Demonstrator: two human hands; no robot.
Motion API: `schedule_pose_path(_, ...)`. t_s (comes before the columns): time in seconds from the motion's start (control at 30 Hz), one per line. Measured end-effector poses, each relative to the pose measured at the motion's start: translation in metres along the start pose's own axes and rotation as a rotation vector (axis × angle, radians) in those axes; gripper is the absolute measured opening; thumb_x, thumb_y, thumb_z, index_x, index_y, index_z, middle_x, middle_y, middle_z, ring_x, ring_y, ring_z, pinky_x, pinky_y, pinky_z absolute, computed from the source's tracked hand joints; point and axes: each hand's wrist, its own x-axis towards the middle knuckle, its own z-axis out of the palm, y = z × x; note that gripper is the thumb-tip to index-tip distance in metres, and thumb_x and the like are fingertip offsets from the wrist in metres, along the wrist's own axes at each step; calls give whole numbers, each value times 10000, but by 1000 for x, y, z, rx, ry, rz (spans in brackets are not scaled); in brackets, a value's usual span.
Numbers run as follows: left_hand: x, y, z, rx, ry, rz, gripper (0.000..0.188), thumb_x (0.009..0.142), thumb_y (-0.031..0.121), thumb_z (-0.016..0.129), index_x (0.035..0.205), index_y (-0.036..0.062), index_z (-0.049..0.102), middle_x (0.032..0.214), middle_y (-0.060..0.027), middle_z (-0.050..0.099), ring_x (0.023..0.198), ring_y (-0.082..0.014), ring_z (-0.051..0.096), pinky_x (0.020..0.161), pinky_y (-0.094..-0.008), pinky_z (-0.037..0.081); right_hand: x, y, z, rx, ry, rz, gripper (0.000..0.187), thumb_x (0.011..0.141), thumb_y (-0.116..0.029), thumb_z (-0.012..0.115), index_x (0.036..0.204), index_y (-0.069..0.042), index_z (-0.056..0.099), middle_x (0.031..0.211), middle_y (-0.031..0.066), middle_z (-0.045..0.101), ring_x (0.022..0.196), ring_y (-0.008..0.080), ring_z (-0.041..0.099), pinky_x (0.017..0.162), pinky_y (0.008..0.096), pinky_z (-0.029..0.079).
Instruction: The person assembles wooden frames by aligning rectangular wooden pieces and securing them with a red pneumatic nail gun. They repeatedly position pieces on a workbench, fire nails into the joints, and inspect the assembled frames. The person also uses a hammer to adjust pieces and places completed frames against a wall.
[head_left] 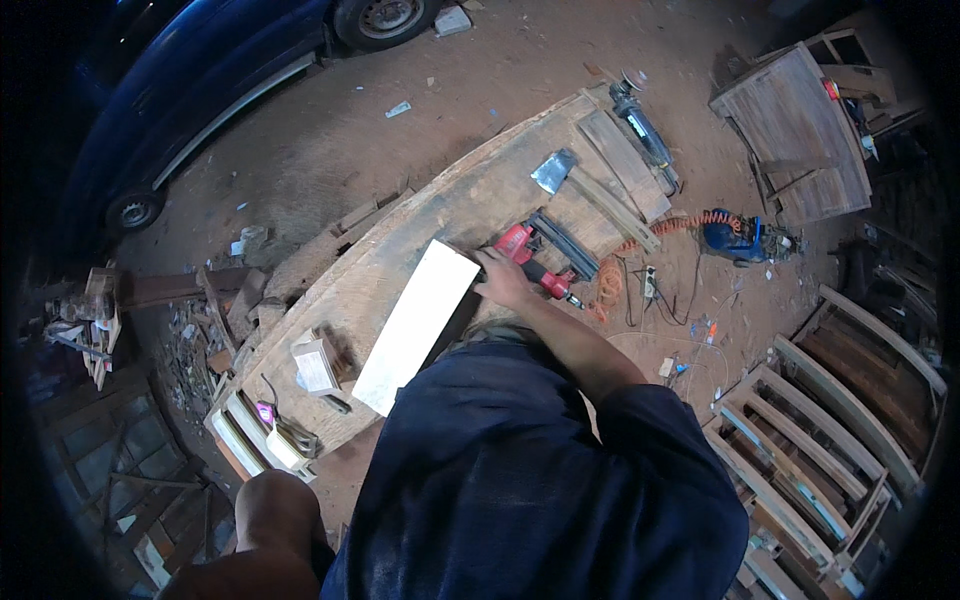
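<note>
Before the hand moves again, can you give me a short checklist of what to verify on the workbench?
1. Right hand at the end of the pale rectangular wooden board: ok.
2. Board lying flat on the long rough wooden workbench: ok.
3. Red nail gun within reach, just beside the hand: ok.
4. Orange coiled air hose away from the board: ok.
5. Left hand position: cannot tell, out of view.
6. Axe with grey metal head apart from the hand: ok.

Right hand (503,280) stretched forward, far from body, fingers curled, palm down, forearm bare. Left hand hidden, only bent left elbow (275,505) visible near.
</note>
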Motion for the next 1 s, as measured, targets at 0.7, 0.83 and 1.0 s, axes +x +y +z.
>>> schedule_pose_path(0.7, -377, -246, 12, 892, -809, -1476, 689, 880, 301, 709, 1498, 124, 462, 1245, -209, 666, 1070, -393, 705, 932, -495, 572, 3, -45, -34, -30, -270, 210, 376, 884, -413, 670, 963, -58, 765, 903, 238, 725, 910, 426, 711, 845, 525, 562)
schedule_pose_path(0.83, -381, -261, 5, 873, -979, -1334, 572, 872, 196, 660, 1419, 102, 524, 1138, -203, 713, 956, -367, 738, 852, -477, 593, -6, -43, -29, -70, -105, 230, 395, 912, -448, 678, 982, -66, 752, 821, 214, 718, 825, 440, 710, 823, 535, 566)
schedule_pose_path(1.0, -385, -275, 18, 744, -982, -1609, 552, 941, 321, 650, 1411, 55, 532, 1119, -232, 723, 1043, -378, 710, 943, -473, 551, -11, -39, -29, -56, -75, 252, 468, 934, -424, 694, 1141, -5, 668, 973, 252, 708, 960, 417, 699, 860, 524, 564)
